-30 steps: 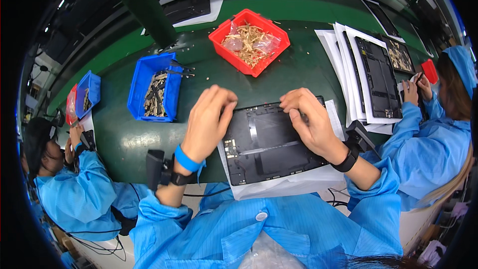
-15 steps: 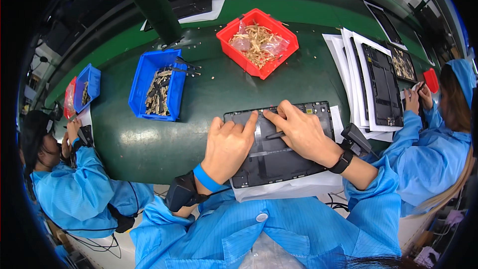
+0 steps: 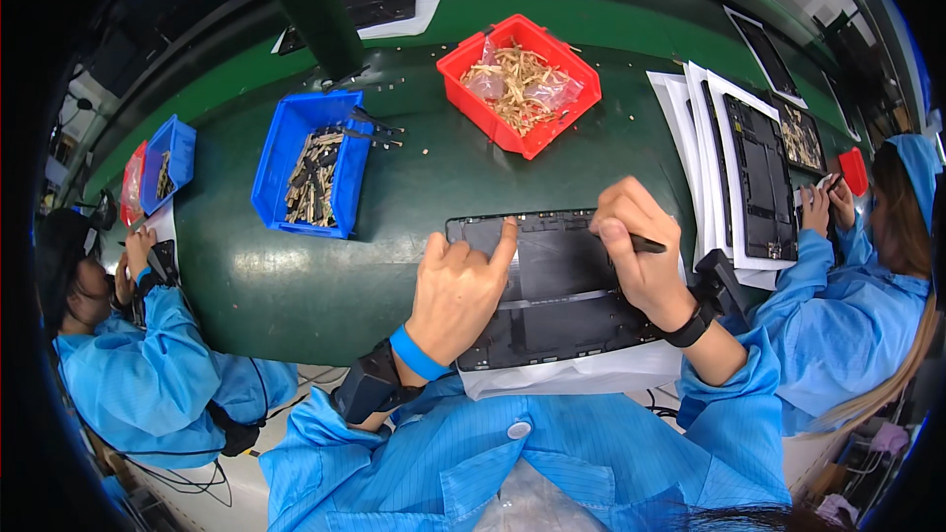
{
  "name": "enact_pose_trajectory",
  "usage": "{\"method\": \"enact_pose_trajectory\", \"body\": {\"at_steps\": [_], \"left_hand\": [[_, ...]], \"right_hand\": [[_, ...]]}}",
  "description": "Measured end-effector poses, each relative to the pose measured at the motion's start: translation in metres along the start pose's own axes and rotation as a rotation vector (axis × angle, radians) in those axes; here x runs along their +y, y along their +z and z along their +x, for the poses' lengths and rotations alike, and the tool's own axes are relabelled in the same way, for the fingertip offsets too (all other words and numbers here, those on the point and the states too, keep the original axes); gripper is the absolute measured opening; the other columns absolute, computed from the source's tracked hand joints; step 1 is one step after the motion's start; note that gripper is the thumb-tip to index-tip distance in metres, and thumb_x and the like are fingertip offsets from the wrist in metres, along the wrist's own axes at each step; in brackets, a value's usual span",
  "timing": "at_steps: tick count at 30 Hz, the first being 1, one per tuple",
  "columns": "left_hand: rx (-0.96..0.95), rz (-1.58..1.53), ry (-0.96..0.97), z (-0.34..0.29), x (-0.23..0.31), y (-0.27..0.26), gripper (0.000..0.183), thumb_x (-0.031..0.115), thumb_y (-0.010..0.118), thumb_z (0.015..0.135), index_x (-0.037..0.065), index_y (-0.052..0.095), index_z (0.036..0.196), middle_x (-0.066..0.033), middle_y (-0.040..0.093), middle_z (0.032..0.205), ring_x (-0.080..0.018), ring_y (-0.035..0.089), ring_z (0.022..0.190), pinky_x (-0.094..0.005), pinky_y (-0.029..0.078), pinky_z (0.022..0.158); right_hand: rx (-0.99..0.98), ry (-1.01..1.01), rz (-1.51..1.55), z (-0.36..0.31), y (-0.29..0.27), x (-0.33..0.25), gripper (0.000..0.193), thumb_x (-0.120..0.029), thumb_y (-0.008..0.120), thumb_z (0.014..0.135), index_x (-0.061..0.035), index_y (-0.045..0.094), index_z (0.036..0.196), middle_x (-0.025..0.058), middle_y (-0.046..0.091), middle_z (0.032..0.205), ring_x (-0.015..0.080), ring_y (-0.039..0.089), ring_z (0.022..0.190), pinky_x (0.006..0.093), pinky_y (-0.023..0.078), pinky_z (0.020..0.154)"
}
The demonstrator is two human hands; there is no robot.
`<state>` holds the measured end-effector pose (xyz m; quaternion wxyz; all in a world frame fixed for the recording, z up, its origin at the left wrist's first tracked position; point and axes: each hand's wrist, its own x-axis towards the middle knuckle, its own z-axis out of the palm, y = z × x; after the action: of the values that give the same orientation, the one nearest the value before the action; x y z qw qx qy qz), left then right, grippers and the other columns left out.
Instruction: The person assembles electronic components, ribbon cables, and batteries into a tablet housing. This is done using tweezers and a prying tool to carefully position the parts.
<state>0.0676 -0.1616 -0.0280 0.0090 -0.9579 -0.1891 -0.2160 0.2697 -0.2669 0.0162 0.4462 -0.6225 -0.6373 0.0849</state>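
A flat black device housing (image 3: 552,271) lies in front of me on white sheets (image 3: 581,374), small parts along its far edge. My left hand (image 3: 456,291) rests over its left side, the outstretched index finger pressing near the far edge and the other fingers curled, holding nothing. Above the housing's right side, my right hand (image 3: 641,251) is closed round a slim black hand tool (image 3: 647,244). One end of the tool sticks out beside the thumb; its working tip is hidden by the fingers.
Beyond the housing stand a blue bin (image 3: 264,182) of small strips and a red bin (image 3: 581,89) of tan scraps and clear plastic. To the right is a stack of black housings (image 3: 759,177) with white sheets. Co-workers sit on both sides; a green post (image 3: 305,10) rises behind.
My right hand has moved right, away from the left fingertip, and turned so the tool points differently. The left index finger stays at the far edge.
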Motion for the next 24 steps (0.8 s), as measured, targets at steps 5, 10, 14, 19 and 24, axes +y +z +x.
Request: {"method": "enact_pose_trajectory", "body": {"at_steps": [5,10,14,19,24], "left_hand": [[0.046,0.011,0.014,0.002,-0.002,0.0,0.04,0.011,0.064,0.078,0.007,0.068,0.118,-0.0008,0.047,0.058,-0.0166,0.048,0.063,-0.0342,0.037,0.068],[0.087,-0.048,-0.003,0.003,-0.001,0.001,0.039,0.01,0.064,0.078,0.007,0.069,0.116,-0.001,0.048,0.06,-0.0166,0.049,0.066,-0.0344,0.037,0.068],[0.089,-0.071,-0.005,0.001,-0.002,0.002,0.039,0.009,0.064,0.078,0.006,0.069,0.116,-0.001,0.048,0.06,-0.0163,0.049,0.064,-0.0345,0.037,0.068],[0.073,-0.062,0.0,0.001,-0.002,0.004,0.04,0.009,0.064,0.077,0.005,0.069,0.116,-0.0009,0.047,0.058,-0.0158,0.049,0.062,-0.0345,0.037,0.067],[0.062,-0.069,0.001,0.001,-0.002,0.003,0.04,0.008,0.063,0.077,0.005,0.068,0.116,-0.0008,0.047,0.058,-0.0155,0.049,0.063,-0.0344,0.037,0.067]], "right_hand": [[0.011,0.098,0.252,-0.002,0.021,0.002,0.019,0.0,0.078,0.077,0.0032,0.065,0.091,0.012,0.061,0.095,0.0207,0.064,0.081,0.0278,0.053,0.071],[-0.075,-0.027,0.048,-0.007,0.025,0.004,0.022,0.004,0.074,0.078,0.0022,0.066,0.099,0.0121,0.067,0.102,0.0258,0.068,0.094,0.0332,0.056,0.078],[-0.041,-0.112,-0.015,-0.009,0.029,0.009,0.02,0.004,0.074,0.077,0.0014,0.066,0.096,0.0117,0.069,0.102,0.0261,0.069,0.094,0.0339,0.057,0.079],[-0.074,-0.182,-0.073,-0.006,0.027,0.011,0.018,0.003,0.074,0.077,0.0012,0.066,0.094,0.0111,0.07,0.102,0.0265,0.069,0.094,0.0342,0.057,0.08],[-0.111,-0.208,-0.094,-0.006,0.027,0.011,0.02,0.007,0.075,0.077,0.0035,0.066,0.094,0.0154,0.07,0.104,0.0283,0.07,0.093,0.0333,0.058,0.078]]}}
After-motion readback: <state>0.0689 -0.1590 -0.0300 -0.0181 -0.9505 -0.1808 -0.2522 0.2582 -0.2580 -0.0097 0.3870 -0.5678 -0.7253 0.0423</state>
